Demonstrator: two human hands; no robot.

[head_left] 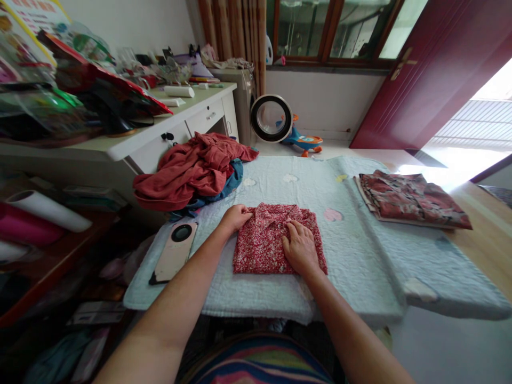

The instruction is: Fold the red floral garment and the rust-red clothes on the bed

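Note:
A red floral shirt (262, 245), folded into a neat rectangle with its collar at the far side, lies on the pale blue padded cover (356, 272). At its far left corner, my left hand (237, 217) pinches the fabric edge between thumb and fingers. My right hand (301, 246) rests flat over the right half of the shirt, fingers stretched toward the collar. A phone (176, 253) with a large round black camera ring lies left of my left forearm.
A heap of rust-red and blue clothes (192, 170) sits at the back left. Folded patterned garments (414, 200) lie at the right. A cluttered desk (180, 114) stands along the left wall. Beyond the table are a washing machine with its round door (288, 118) open and a toy car (304, 141).

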